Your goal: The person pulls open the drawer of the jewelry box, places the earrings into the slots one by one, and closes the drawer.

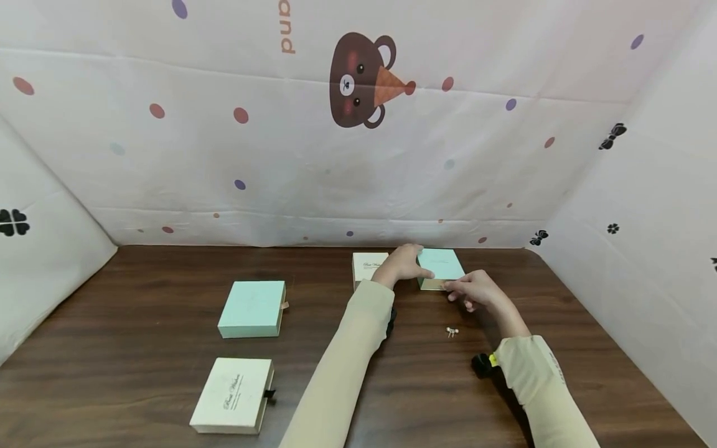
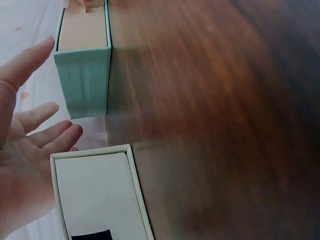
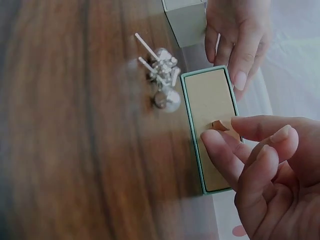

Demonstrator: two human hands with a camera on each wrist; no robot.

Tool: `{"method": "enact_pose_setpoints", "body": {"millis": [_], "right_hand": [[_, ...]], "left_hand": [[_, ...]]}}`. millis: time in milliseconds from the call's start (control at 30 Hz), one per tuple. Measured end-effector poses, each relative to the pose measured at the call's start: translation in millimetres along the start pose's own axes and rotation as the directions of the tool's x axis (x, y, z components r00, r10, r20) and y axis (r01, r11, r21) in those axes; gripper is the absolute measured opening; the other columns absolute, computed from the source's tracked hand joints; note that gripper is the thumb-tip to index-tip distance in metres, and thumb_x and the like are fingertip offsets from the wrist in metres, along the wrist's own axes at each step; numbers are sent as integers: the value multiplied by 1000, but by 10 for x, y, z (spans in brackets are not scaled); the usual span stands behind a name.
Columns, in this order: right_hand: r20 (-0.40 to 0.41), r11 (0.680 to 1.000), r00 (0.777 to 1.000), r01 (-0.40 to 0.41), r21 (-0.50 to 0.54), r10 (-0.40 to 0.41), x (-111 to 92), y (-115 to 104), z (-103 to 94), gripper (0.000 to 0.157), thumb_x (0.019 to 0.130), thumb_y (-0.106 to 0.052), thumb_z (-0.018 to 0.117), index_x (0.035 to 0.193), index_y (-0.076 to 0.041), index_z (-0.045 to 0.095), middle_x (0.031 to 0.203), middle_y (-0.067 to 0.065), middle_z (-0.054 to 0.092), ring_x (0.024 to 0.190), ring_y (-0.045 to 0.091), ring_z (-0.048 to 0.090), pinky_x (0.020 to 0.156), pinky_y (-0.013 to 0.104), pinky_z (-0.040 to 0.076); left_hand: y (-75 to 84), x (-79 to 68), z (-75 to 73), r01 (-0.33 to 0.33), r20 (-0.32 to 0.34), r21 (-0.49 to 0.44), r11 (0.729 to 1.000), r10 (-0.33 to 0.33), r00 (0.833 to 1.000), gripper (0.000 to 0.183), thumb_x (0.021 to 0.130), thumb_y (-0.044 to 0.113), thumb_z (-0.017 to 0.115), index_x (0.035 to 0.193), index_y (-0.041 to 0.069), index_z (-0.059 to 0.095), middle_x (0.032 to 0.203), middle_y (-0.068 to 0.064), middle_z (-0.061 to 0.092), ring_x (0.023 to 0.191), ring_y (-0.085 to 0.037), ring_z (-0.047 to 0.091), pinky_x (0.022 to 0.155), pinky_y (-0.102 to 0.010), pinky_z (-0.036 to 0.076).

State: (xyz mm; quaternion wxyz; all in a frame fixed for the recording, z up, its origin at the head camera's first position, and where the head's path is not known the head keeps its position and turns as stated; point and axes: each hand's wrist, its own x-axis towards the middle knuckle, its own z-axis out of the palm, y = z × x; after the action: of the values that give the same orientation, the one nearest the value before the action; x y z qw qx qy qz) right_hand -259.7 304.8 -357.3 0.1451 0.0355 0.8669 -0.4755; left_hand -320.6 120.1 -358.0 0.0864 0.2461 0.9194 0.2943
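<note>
A mint-green drawer box (image 1: 440,264) stands against the back wall. Beside its left end is my left hand (image 1: 404,264), with the thumb over the top edge and extended fingers near the back corner. At the box's tan front, my right hand (image 3: 272,172) has its thumb and a finger on either side of a small tan ribbon tab (image 3: 220,125). Those two tips are apart and the tab shows between them. The drawer sits flush in its sleeve. On the table in front lies a pair of earrings (image 1: 452,331) with pearl-like balls.
Left of my left hand is a white box (image 1: 370,260), partly hidden by that arm. Another mint-green box (image 1: 253,308) and a white box with a black tab (image 1: 234,395) lie on the left of the brown table (image 1: 140,311). Printed cloth walls (image 1: 269,149) enclose the table.
</note>
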Motion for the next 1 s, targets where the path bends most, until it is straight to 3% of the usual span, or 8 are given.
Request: {"method": "enact_pose_setpoints", "body": {"millis": [200, 500, 1000], "right_hand": [[20, 999, 1000, -8, -40, 8, 38, 4, 42, 30, 90, -16, 57, 97, 12, 65, 65, 3, 66, 36, 3, 39, 41, 21, 40], [-9, 993, 1000, -19, -120, 18, 96, -9, 38, 28, 88, -16, 60, 94, 10, 67, 62, 2, 64, 36, 4, 38, 42, 21, 40], [5, 991, 1000, -11, -130, 11, 26, 65, 31, 25, 86, -17, 64, 85, 7, 70, 60, 1, 64, 37, 4, 38, 42, 22, 42]], "left_hand": [[-13, -11, 49, 35, 22, -17, 999, -35, 999, 77, 79, 41, 69, 141, 9, 35, 142, -4, 39, 128, -20, 38, 100, -32, 35], [-17, 29, 10, 27, 41, 31, 999, -28, 999, 78, 81, 44, 65, 142, 8, 33, 144, -5, 34, 131, -20, 33, 103, -32, 32], [-5, 34, 3, 53, 74, 48, 997, -57, 996, 80, 83, 46, 62, 144, 9, 26, 148, -5, 26, 135, -19, 25, 106, -32, 27]]}}
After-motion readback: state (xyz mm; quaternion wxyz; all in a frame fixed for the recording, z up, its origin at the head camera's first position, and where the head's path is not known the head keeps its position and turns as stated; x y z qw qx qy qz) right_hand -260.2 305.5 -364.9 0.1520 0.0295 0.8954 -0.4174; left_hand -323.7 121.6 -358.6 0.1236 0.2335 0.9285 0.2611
